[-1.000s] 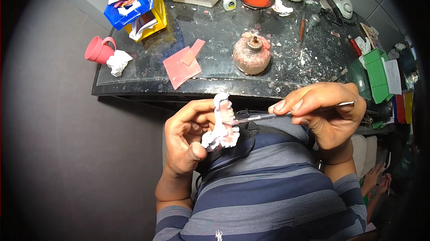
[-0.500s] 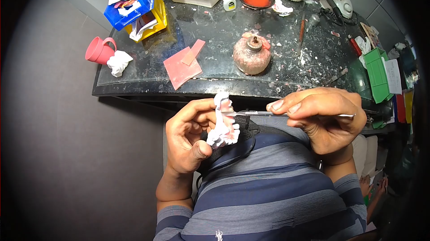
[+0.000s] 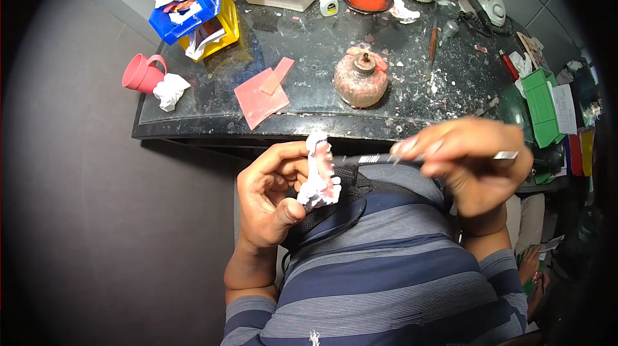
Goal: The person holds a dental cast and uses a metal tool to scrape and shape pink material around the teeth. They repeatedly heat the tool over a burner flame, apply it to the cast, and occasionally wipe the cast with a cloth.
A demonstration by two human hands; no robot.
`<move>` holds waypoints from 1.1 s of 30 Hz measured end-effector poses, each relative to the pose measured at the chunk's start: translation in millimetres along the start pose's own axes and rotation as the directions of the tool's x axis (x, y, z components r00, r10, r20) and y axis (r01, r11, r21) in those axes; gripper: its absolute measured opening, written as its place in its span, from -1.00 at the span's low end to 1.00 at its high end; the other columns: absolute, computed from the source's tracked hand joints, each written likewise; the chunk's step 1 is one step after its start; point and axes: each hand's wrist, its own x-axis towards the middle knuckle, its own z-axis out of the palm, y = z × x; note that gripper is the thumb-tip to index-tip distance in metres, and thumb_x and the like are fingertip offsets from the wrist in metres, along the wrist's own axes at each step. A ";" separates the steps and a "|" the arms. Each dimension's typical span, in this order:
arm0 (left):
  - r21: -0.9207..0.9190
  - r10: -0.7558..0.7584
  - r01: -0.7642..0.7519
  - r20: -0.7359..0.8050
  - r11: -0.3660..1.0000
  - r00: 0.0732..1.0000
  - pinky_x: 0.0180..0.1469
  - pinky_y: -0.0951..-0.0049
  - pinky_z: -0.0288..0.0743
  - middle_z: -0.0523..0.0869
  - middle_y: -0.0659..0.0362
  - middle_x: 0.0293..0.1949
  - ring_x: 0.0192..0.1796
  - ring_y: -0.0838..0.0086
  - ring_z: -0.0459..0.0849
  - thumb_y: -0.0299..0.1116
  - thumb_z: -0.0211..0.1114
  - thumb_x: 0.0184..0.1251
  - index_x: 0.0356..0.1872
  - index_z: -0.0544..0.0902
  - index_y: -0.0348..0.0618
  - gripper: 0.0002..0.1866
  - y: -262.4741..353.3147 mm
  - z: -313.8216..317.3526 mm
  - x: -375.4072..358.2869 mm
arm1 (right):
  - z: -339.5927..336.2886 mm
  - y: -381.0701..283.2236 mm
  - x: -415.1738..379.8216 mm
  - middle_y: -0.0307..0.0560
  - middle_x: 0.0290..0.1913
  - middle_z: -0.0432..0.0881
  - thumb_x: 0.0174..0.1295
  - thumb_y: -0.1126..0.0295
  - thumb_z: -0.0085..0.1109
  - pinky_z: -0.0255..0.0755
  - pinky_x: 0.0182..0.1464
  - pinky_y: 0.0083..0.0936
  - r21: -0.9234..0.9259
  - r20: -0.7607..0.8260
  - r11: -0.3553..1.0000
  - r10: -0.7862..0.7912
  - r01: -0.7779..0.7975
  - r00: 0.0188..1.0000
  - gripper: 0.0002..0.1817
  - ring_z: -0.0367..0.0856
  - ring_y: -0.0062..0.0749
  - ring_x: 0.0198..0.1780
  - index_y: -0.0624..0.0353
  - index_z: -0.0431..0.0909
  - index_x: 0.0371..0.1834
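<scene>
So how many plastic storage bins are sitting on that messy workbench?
3: a blue bin stacked on a yellow bin at the bench's back left, and a green bin at the right edge. Others may be hidden.

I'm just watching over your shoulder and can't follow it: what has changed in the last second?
The right hand shifted slightly up and is now motion-blurred; its thin metal tool went from slanting to nearly level, tip at the white and pink dental cast. The left hand still holds the cast, turned a little. The bench items stayed put.
</scene>
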 end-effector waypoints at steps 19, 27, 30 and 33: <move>0.119 0.088 -0.084 -0.023 0.989 0.996 -0.46 0.67 0.48 0.72 -0.01 -0.27 -0.36 0.53 0.70 0.46 0.30 0.16 0.12 0.48 -0.65 0.07 -3.0 2.4 6.4 | -47.7 91.2 43.4 0.11 -0.12 0.74 0.36 0.66 0.20 0.73 0.00 -0.49 -0.170 -0.368 0.985 -0.096 0.035 0.925 -0.85 0.77 -0.35 -0.07 0.48 0.61 -0.05; 0.122 0.061 -0.060 -0.005 0.991 0.998 -0.47 0.67 0.46 0.72 0.00 -0.29 -0.39 0.55 0.68 0.45 0.29 0.18 0.11 0.48 -0.65 0.06 -4.3 -2.1 7.2 | -47.2 73.0 40.4 0.13 -0.13 0.73 0.36 0.63 0.21 0.76 -0.03 -0.44 -0.042 -0.342 0.999 -0.017 0.003 0.940 -0.85 0.78 -0.28 -0.08 0.49 0.60 -0.07; 0.134 0.048 -0.049 0.005 0.990 0.999 -0.47 0.68 0.45 0.71 0.00 -0.31 -0.40 0.56 0.67 0.46 0.27 0.18 0.10 0.49 -0.65 0.07 -1.8 -2.4 6.3 | -42.3 64.8 28.0 0.10 -0.14 0.72 0.37 0.65 0.18 0.75 -0.07 -0.45 -0.022 -0.312 0.999 0.033 -0.042 0.949 -0.89 0.77 -0.29 -0.10 0.48 0.58 -0.11; 0.141 0.060 -0.057 -0.016 0.988 0.998 -0.47 0.68 0.44 0.71 0.01 -0.33 -0.41 0.57 0.66 0.48 0.27 0.16 0.09 0.50 -0.65 0.08 -1.7 0.9 6.8 | -34.4 52.7 20.7 0.11 -0.17 0.72 0.37 0.66 0.15 0.73 -0.05 -0.45 -0.033 -0.268 0.997 0.056 -0.068 0.962 -0.91 0.77 -0.29 -0.12 0.47 0.55 -0.12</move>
